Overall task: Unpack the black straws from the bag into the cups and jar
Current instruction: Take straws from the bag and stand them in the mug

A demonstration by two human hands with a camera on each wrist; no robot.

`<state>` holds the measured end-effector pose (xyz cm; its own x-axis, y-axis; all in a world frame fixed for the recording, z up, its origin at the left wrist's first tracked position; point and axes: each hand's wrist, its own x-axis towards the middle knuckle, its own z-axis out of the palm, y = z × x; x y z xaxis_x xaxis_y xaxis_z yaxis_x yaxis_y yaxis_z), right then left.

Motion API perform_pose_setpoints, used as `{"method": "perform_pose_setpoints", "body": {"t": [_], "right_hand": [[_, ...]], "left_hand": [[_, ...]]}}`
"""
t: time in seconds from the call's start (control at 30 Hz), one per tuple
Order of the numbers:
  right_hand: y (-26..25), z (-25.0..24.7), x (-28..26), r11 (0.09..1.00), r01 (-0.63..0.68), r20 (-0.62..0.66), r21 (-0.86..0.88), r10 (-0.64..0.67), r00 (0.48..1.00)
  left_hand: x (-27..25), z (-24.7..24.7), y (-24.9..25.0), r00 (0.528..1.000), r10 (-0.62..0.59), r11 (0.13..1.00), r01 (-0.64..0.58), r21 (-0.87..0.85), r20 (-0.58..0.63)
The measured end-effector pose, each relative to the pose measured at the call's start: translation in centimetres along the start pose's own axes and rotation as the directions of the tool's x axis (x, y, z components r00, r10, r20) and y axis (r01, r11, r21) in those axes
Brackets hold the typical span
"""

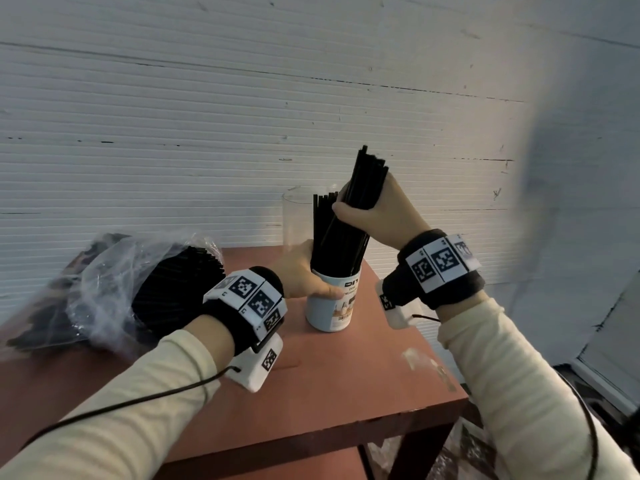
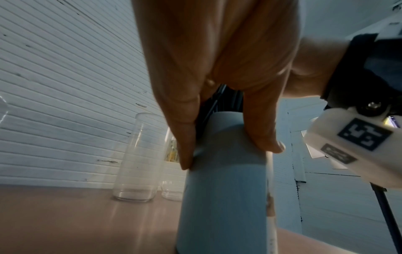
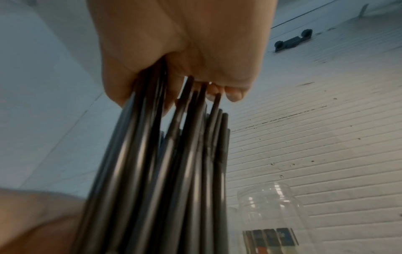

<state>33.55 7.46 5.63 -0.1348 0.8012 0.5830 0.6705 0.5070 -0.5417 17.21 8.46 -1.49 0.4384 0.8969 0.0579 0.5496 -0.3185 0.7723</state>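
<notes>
A pale blue cup [image 1: 333, 303] [image 2: 226, 180] stands on the red-brown table [image 1: 346, 375], and my left hand [image 1: 304, 278] [image 2: 217, 96] grips it near the rim. Black straws [image 1: 329, 230] stand in it. My right hand [image 1: 367, 209] [image 3: 182, 56] grips a tilted bundle of black straws [image 1: 363, 188] [image 3: 165, 163] whose lower ends reach into the cup. A clear plastic bag [image 1: 114, 292] full of black straws [image 1: 173, 285] lies at the left. A clear glass cup [image 1: 298, 220] [image 2: 139, 158] stands behind the blue cup. A clear jar [image 3: 272, 218] with a label shows in the right wrist view.
A white ribbed wall [image 1: 242, 116] runs right behind the table. The table's right edge [image 1: 433, 334] drops off beside my right forearm, with clutter on the floor below. A second clear vessel [image 2: 172, 187] stands behind the glass cup in the left wrist view.
</notes>
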Motion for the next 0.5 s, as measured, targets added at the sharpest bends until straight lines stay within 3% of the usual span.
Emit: {"method": "perform_pose_setpoints", "body": {"t": [0.13,0.33,0.5], "right_hand": [[-0.4,-1.4,0.3,0.996,-0.007,-0.039,0.093,0.01,0.999],[0.1,0.8,-0.2,0.976,-0.058,-0.003,-0.211,0.058,0.998],[-0.4,1.0,-0.4,0.931,-0.007,0.044,-0.365,0.025,0.999]], "left_hand": [[0.0,-0.1,0.0,1.0,-0.002,1.0,0.002,-0.005,0.015],[0.2,0.1,-0.3,1.0,-0.022,0.999,0.022,-0.041,0.004],[0.0,0.1,-0.2,1.0,-0.016,0.999,0.016,-0.047,0.008]]}}
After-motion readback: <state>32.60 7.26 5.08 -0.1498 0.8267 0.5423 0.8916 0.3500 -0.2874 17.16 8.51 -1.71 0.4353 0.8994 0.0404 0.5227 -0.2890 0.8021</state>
